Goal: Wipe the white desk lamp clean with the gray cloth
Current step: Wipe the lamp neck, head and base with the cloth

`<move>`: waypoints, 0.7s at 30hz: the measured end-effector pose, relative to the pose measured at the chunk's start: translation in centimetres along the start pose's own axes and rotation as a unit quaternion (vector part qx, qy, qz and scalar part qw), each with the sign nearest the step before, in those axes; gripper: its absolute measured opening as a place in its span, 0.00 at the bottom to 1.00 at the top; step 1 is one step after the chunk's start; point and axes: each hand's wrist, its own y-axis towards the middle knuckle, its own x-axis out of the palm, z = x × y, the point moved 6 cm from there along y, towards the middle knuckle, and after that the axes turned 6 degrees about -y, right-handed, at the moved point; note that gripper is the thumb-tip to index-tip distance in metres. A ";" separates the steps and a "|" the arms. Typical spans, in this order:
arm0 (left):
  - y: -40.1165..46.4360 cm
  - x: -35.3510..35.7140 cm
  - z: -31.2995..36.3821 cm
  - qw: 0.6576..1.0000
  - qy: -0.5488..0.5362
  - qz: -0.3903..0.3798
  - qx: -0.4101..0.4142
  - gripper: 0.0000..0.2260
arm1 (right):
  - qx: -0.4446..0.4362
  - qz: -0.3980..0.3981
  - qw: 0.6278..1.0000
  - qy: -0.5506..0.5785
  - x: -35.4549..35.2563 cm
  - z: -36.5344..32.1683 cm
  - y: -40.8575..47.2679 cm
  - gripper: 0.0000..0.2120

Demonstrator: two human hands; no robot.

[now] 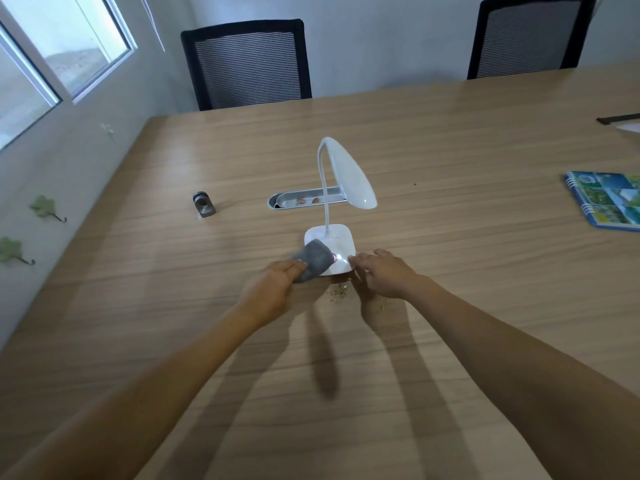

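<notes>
The white desk lamp (341, 202) stands upright near the middle of the counter (450, 306), its square base (334, 249) nearest the person and its gooseneck curving up to an oval head that tilts toward two o'clock. The left hand (273, 287) is closed around a bunched gray cloth (313, 259), whose free end lies on the base's corner at about eight o'clock. The right hand (386, 271) holds nothing; its fingers are loosely spread, with the tips touching the base's edge at about four o'clock, apparently steadying it. To do this step well, I judge the right hand should press the light base down firmly while the cloth sweeps across the whole top in overlapping strokes, then goes round the foot of the neck, since a lamp this slender could tip or slide. Small tan crumbs (337, 291) lie on the wood-grain counter just in front of the base, between the hands, and could be dragged back onto it. Farther out, a recessed cable tray (304, 199) sits at twelve o'clock behind the lamp, a small gray metal object (204, 204) at ten, a spiral notebook (604, 200) at three. Two black mesh chairs (247, 64) face a white wall; a window (52, 57) is at the left.
</notes>
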 end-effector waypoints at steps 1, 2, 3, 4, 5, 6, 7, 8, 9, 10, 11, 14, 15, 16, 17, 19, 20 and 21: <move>0.0 -0.6 -0.2 0.993 -0.095 0.024 -0.062 0.26 | 0.001 0.015 0.999 0.028 -0.1 0.0 -0.1 0.24; -0.1 -1.0 -0.6 0.971 -0.188 0.048 -0.139 0.26 | 0.007 0.041 0.996 0.075 -0.5 0.0 -0.3 0.23; -0.1 -1.3 -0.9 0.938 -0.265 0.068 -0.214 0.25 | 0.020 0.070 0.987 0.144 -0.9 0.0 -0.8 0.23; -0.1 -1.4 -0.9 0.903 -0.325 0.086 -0.269 0.22 | 0.039 0.096 0.967 0.235 -1.3 0.0 -1.3 0.23; -0.1 -1.4 -0.5 0.865 -0.387 0.095 -0.305 0.19 | 0.061 0.114 0.932 0.338 -1.6 0.1 -1.9 0.21; -0.1 -1.0 -0.2 0.824 -0.453 0.090 -0.328 0.15 | 0.085 0.111 0.884 0.446 -1.4 0.0 -2.3 0.18; -0.2 -0.5 0.5 0.780 -0.517 0.075 -0.346 0.13 | 0.116 0.092 0.830 0.538 -0.9 -0.1 -2.5 0.14; -0.4 0.1 1.1 0.738 -0.565 0.059 -0.364 0.11 | 0.151 0.059 0.780 0.604 -0.2 -0.3 -2.7 0.10; -0.6 0.9 1.6 0.703 -0.599 0.048 -0.381 0.09 | 0.180 0.023 0.737 0.651 0.5 -0.5 -2.9 0.10; -0.7 1.6 2.2 0.673 -0.626 0.037 -0.392 0.09 | 0.196 -0.011 0.705 0.681 1.3 -0.7 -3.1 0.16; -0.6 2.3 2.7 0.653 -0.643 0.029 -0.399 0.09 | 0.197 -0.045 0.676 0.709 2.0 -1.0 -3.2 0.22; 0.0 3.9 4.4 0.623 -0.674 0.022 -0.397 0.09 | 0.152 -0.111 0.593 0.783 2.9 -2.1 -3.9 0.30; 0.1 4.4 4.8 0.622 -0.672 0.024 -0.400 0.08 | 0.138 -0.111 0.570 0.802 2.8 -2.4 -4.3 0.28; 0.2 4.8 5.0 0.625 -0.665 0.026 -0.408 0.06 | 0.133 -0.100 0.558 0.813 2.7 -2.5 -4.4 0.22; 0.2 5.2 5.0 0.630 -0.654 0.028 -0.419 0.04 | 0.136 -0.085 0.560 0.813 2.6 -2.3 -4.5 0.17; 0.3 5.8 4.7 0.641 -0.631 0.031 -0.435 0.03 | 0.155 -0.060 0.589 0.791 2.6 -1.9 -4.6 0.06; 0.3 6.1 4.4 0.647 -0.621 0.030 -0.440 0.04 | 0.162 -0.051 0.598 0.783 2.7 -1.7 -4.5 0.04; 0.4 6.3 4.1 0.656 -0.610 0.030 -0.444 0.07 | 0.170 -0.044 0.602 0.779 2.8 -1.5 -4.4 0.03</move>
